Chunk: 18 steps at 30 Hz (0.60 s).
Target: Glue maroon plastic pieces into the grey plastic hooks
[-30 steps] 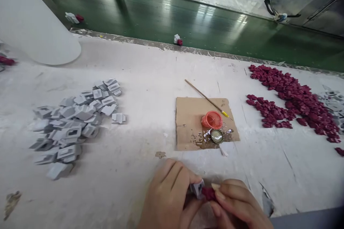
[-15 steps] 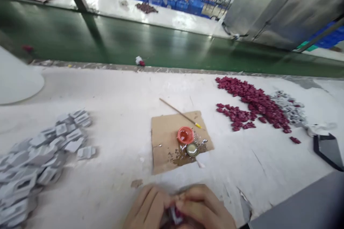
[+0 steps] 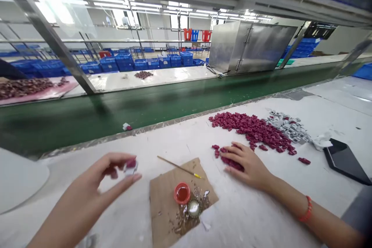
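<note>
My left hand (image 3: 110, 176) is raised over the white table (image 3: 261, 217), its fingertips pinched on a small joined grey and dark red piece (image 3: 130, 166). My right hand (image 3: 247, 164) reaches to the right and rests on the small cluster of dark red parts (image 3: 225, 155), fingers curled over some of them. What lies under its fingers is hidden. A bigger heap of dark red parts (image 3: 252, 128) sits just beyond it.
A cardboard square (image 3: 165, 201) holds an orange cap (image 3: 182, 193), a metal cap (image 3: 193, 208) and a thin brush (image 3: 178, 167). Grey parts (image 3: 289, 126) and a black tray (image 3: 344, 161) lie right. A green conveyor belt (image 3: 87, 116) carries one joined piece (image 3: 126, 126).
The view has swung up and right. My hands, which were together on the joined piece, have parted: the left lifted it away, the right moved onto the dark red parts.
</note>
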{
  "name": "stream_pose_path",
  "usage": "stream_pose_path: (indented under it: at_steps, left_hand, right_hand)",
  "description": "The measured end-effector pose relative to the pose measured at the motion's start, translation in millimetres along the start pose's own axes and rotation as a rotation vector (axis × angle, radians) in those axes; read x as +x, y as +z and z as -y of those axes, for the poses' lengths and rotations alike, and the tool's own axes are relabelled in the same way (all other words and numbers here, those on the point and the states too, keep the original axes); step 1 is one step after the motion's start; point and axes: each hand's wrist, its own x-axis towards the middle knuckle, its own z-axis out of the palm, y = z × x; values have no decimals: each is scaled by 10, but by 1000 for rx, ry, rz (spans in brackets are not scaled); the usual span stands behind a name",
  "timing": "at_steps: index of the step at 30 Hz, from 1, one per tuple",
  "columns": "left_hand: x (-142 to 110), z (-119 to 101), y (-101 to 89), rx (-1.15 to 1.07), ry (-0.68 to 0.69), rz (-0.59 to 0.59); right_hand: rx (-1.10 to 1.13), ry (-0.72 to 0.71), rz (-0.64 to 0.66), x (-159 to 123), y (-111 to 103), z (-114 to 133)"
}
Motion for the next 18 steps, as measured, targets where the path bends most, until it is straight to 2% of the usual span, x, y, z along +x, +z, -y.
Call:
stream_pose_path:
  at_steps: [2,5,8,10,14,16,18]
  left_hand:
    - [479,-214,78,17,-26,77]
    - [1175,-414,351,34,3,119]
    - [1803,-428,643,87,19,129]
    - [2151,-351,791,131,6,112]
    - [2580,-145,1006,222,-83,44]
    - [2652,-120,1126,260,-129,-21]
    - [2642,-197,1289,270,-114,-91]
  right_hand:
    - [-4,-39,11,-132,-34,116]
    - [-14,-104,46,-294,-170,250]
    - [0,-161,138,-301,-350,234]
    - [39,-106,114,-170,-455,82]
    - [59,73,-87,388,-547,-500]
    - [40,92,-139,704,-511,-778]
    - [30,60,-167,963,-420,-942]
